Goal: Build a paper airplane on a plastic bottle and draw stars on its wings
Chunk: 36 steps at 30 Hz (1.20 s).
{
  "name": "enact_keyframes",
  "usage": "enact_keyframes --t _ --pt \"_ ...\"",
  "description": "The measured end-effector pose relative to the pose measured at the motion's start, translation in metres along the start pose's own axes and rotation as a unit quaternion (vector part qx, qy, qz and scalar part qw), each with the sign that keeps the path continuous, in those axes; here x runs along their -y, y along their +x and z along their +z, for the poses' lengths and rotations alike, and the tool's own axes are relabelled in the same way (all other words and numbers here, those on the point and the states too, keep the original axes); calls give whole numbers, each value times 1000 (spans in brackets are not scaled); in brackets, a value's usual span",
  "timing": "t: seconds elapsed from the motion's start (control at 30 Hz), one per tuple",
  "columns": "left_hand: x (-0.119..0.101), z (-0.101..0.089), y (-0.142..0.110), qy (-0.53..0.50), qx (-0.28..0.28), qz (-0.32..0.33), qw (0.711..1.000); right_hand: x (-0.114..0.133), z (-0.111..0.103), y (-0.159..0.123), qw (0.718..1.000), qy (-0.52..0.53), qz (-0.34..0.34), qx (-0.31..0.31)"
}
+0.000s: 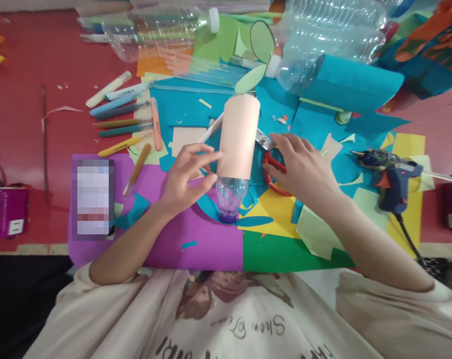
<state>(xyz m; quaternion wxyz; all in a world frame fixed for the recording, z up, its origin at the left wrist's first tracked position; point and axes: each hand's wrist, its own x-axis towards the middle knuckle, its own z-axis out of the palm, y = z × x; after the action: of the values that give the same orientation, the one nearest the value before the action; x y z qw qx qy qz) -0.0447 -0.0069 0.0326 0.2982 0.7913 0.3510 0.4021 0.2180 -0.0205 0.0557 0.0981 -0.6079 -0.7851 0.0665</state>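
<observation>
A small clear plastic bottle (231, 192), wrapped in a peach paper sleeve (238, 137), lies in the middle with its purple cap (228, 218) towards me. My left hand (188, 174) is open at the bottle's left side, thumb and fingers apart, fingertips at the sleeve's edge; whether they touch it I cannot tell. To the right, my right hand (304, 167) hovers over or rests on red-handled scissors (272, 174), its fingers spread and thumb by the handle. Part of the scissors is hidden behind the sleeve and under my hand.
Markers (121, 104) lie at left above a phone (94, 199). A glue gun (393, 174) with a cable is at right. Large clear bottles (162, 30) and a blue-wrapped bottle (356, 82) lie at the back. Coloured sheets (207, 244) and paper scraps cover the red table (20, 114).
</observation>
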Motion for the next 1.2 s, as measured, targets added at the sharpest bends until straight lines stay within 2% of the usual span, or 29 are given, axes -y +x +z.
enact_keyframes --t 0.1,0.17,0.3,0.37,0.47,0.53,0.6,0.7,0.83,0.97,1.03,1.13,1.2 --pt "-4 -3 0 22 115 129 985 -7 15 -5 999 24 27 -41" --pt "-12 -1 -2 33 174 184 967 -8 19 -3 998 38 22 -48" --pt "-30 7 -7 105 259 273 921 -9 15 -1 998 58 11 -12" --pt "-36 10 -8 143 268 284 910 -13 13 -2 998 67 -3 15" --pt "-34 7 -8 181 248 252 918 -21 12 -6 994 74 -38 65" --pt "-27 0 -7 189 222 207 934 -25 12 -8 992 81 -54 81" --pt "-18 -9 -5 205 207 146 945 -27 13 -9 991 90 -62 72" --pt "-6 -22 -1 224 212 85 947 -26 13 -9 992 93 -66 48" --pt "4 -26 6 187 197 27 962 -25 15 -11 997 71 -21 12" --pt "10 -21 13 185 180 -2 966 -30 21 -12 997 46 47 -33" --pt "12 -20 17 193 157 -7 968 -32 24 -12 997 39 58 -40" --pt "13 -29 16 218 93 14 971 -31 22 -14 997 26 43 -52" --pt "13 -39 11 249 24 28 968 -27 19 -14 998 16 28 -62"
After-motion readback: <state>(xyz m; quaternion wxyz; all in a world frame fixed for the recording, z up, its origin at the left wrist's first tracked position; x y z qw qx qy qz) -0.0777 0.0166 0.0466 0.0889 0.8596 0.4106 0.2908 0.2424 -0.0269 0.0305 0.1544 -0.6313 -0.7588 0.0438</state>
